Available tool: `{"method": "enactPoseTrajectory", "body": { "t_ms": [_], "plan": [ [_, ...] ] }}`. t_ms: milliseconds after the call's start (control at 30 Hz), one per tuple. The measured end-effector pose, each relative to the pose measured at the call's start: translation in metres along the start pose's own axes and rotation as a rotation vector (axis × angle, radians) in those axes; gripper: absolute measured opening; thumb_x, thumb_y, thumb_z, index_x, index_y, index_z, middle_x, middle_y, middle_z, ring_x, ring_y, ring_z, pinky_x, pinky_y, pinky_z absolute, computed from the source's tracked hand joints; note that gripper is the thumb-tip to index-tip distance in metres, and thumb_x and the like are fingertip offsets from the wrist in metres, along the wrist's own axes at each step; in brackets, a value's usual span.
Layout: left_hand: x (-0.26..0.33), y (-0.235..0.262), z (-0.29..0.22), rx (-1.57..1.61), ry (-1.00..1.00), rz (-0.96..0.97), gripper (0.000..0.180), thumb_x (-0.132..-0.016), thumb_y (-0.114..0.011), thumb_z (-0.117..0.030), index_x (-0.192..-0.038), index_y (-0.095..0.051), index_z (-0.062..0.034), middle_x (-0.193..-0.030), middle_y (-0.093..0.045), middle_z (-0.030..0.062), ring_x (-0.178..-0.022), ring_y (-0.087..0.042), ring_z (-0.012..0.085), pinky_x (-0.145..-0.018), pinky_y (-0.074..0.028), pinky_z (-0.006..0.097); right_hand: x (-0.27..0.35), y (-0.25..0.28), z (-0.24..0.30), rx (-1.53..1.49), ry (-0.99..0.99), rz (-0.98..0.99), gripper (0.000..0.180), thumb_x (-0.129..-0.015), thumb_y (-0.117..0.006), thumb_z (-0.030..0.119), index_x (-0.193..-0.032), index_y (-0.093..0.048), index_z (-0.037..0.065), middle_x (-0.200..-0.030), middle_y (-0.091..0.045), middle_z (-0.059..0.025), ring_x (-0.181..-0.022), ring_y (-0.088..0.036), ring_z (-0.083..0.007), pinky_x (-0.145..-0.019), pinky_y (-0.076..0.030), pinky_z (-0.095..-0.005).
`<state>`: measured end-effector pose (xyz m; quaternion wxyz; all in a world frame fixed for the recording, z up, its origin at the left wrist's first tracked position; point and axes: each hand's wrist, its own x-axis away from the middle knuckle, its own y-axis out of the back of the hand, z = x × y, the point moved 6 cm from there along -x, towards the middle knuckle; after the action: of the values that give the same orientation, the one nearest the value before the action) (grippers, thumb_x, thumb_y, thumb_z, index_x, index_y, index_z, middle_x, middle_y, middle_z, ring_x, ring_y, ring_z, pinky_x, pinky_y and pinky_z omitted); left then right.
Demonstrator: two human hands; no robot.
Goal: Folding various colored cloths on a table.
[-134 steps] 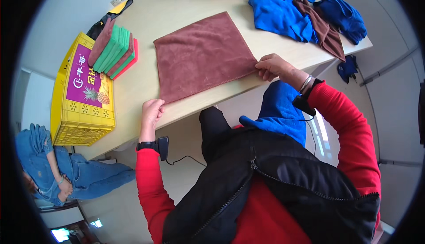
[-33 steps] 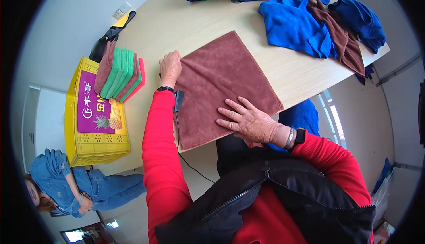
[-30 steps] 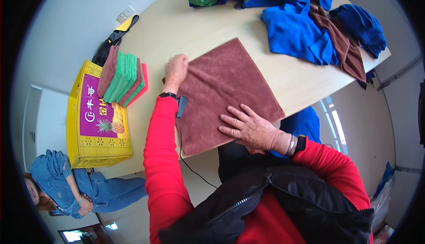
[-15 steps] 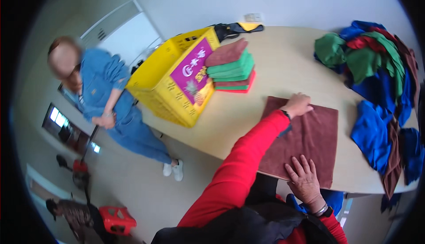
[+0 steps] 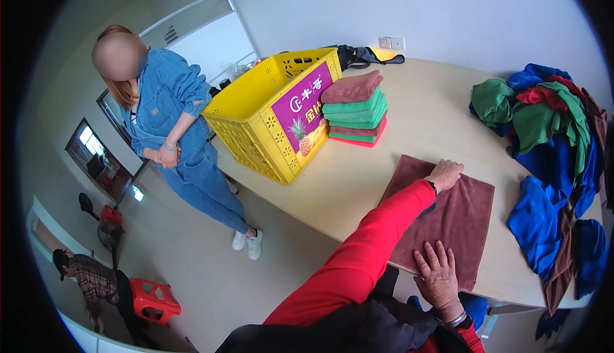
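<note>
A brown towel (image 5: 448,222) lies spread flat on the table, its near edge along the table's front edge. My left hand (image 5: 446,175), at the end of a red sleeve, is at the towel's far edge with its fingers curled closed on the fabric; the fingertips are partly hidden. My right hand (image 5: 439,279) rests palm down on the near edge, fingers stretched and spread. Between the hands the fabric shows slight creases. Part of the towel's left side is hidden under my left forearm.
A folded stack of brown, green and red towels (image 5: 355,111) stands beside a yellow plastic crate (image 5: 256,142). At the right lies a loose heap of blue, green, red and brown cloths (image 5: 550,122). A person in denim (image 5: 176,103) stands left of the table; another person (image 5: 96,282) bends near a red stool (image 5: 153,302).
The whole view has shifted, so the table and its contents sit a little lower and further right. Both hands keep nearly the same places on the brown towel.
</note>
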<state>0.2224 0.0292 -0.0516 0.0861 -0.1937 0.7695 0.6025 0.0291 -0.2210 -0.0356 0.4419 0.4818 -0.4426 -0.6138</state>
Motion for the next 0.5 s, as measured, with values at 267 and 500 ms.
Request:
{"method": "enactPoseTrajectory", "body": {
  "t_ms": [267, 500],
  "plan": [
    [0.027, 0.046, -0.052, -0.047, -0.123, -0.011, 0.023, -0.092, -0.065, -0.028, -0.101, -0.062, -0.007, -0.12, -0.06, 0.0152, -0.114, -0.055, 0.0335, -0.092, -0.044, 0.047, 0.002, 0.001, 0.0, -0.013, -0.007, 0.0, 0.07, -0.08, -0.074, 0.028, -0.144, -0.047, 0.019, -0.153, -0.04, -0.0136, -0.145, -0.03, -0.0388, -0.12, -0.021, -0.0568],
    [0.121, 0.043, -0.081, 0.095, -0.486, 0.208, 0.057, -0.093, -0.061, -0.041, -0.138, -0.05, -0.0074, -0.15, -0.039, 0.022, -0.142, -0.034, 0.0388, -0.113, -0.03, 0.056, 0.001, 0.007, 0.004, -0.013, -0.009, -0.033, 0.067, -0.081, -0.072, 0.027, -0.143, -0.049, 0.018, -0.151, -0.042, -0.0138, -0.143, -0.033, -0.0387, -0.119, -0.024, -0.0557]
  ]
}}
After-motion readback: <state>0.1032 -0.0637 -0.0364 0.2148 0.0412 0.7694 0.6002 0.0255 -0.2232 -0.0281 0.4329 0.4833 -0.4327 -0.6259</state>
